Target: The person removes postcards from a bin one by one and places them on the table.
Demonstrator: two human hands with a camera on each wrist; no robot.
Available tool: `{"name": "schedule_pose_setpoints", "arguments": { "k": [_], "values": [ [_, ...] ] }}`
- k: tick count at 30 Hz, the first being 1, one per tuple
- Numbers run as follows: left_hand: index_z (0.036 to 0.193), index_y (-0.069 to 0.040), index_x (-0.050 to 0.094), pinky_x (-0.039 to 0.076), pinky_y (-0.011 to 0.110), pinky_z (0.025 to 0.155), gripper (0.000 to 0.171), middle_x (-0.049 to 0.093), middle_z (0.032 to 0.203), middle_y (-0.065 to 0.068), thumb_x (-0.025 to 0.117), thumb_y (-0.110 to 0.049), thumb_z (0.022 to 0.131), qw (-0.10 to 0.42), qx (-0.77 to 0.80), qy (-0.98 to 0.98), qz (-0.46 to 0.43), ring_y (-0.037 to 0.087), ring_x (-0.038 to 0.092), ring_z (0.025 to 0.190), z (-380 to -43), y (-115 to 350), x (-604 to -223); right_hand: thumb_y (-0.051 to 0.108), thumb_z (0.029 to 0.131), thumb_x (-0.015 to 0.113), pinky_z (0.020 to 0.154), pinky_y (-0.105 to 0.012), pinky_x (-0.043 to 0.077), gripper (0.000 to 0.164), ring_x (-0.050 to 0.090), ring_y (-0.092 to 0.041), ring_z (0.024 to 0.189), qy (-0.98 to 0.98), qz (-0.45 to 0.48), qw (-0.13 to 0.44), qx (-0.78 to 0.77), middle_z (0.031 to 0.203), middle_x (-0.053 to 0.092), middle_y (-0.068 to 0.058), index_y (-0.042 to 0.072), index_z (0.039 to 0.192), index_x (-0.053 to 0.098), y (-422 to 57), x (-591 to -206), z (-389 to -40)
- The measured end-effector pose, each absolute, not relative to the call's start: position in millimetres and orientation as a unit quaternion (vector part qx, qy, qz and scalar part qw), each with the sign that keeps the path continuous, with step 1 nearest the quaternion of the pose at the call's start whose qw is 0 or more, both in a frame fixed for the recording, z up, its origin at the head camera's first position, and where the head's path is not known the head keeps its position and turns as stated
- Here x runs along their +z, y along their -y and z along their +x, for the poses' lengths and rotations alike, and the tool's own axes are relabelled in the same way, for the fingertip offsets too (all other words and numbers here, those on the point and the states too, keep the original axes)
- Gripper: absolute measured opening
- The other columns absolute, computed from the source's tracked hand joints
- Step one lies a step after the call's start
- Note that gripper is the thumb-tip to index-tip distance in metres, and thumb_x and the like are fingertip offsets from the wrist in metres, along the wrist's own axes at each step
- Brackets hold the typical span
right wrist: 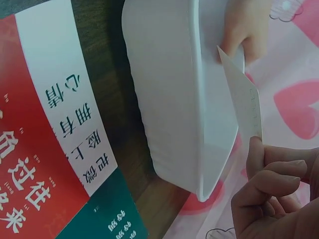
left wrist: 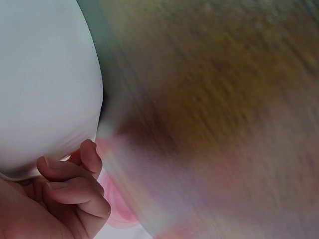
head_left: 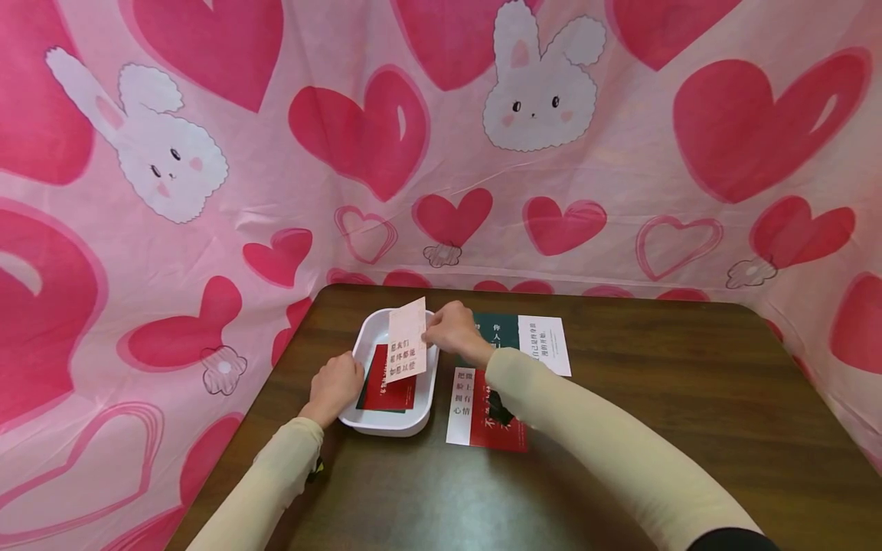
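My right hand [head_left: 456,329] pinches a pale pink card [head_left: 408,340] with printed characters by its edge, above a white plastic tray [head_left: 393,423]. In the right wrist view, thumb and fingers hold the same card [right wrist: 245,102] tilted over the tray's rim. My left hand [head_left: 335,388] grips the tray's left rim; the left wrist view shows its fingers [left wrist: 75,186] curled against the tray's white wall [left wrist: 47,84]. Inside the tray lies a red card [head_left: 393,386] with white print, with a green edge showing beneath it. The pink card hides part of the red one.
Right of the tray, a red and white card [head_left: 499,421] lies on the brown wooden table [head_left: 654,428]. Behind it is a green and white card [head_left: 547,337], partly covered by my right arm. A pink curtain [head_left: 620,153] with hearts and rabbits hangs behind and left.
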State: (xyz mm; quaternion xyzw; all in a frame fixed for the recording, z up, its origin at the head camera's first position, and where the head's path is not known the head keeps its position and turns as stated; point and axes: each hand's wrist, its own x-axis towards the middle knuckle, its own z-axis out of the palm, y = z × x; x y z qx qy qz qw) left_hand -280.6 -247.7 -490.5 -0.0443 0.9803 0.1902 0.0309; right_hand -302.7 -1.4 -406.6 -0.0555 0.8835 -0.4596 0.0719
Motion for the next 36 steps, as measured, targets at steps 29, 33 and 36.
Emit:
{"name": "schedule_pose_setpoints", "arguments": {
  "k": [29, 33, 36],
  "values": [
    [0.108, 0.007, 0.063, 0.06, 0.052, 0.071, 0.026, 0.064, 0.084, 0.014, 0.06, -0.018, 0.103, 0.025, 0.187, -0.981, -0.033, 0.028, 0.065, 0.074, -281, 249, -491, 0.014, 0.092, 0.08, 0.063, -0.041, 0.055, 0.01, 0.057, -0.019, 0.065, -0.88, -0.015, 0.054, -0.471, 0.089, 0.075, -0.007, 0.004, 0.092, 0.083, -42, -405, -310],
    [0.107, 0.007, 0.063, 0.06, 0.052, 0.071, 0.026, 0.064, 0.083, 0.014, 0.06, -0.018, 0.103, 0.022, 0.185, -0.982, -0.033, 0.028, 0.065, 0.073, -280, 249, -491, 0.016, 0.093, 0.08, 0.06, -0.037, 0.052, 0.014, 0.057, -0.021, 0.067, -0.877, -0.008, 0.055, -0.477, 0.09, 0.074, -0.008, 0.003, 0.097, 0.082, -47, -405, -311],
    [0.106, 0.007, 0.063, 0.06, 0.053, 0.071, 0.025, 0.064, 0.083, 0.014, 0.06, -0.017, 0.103, 0.02, 0.183, -0.983, -0.031, 0.029, 0.066, 0.073, -280, 249, -491, 0.016, 0.094, 0.079, 0.059, -0.032, 0.05, 0.016, 0.058, -0.023, 0.072, -0.875, -0.003, 0.056, -0.482, 0.093, 0.074, -0.01, 0.002, 0.101, 0.082, -52, -405, -311]
  ]
}}
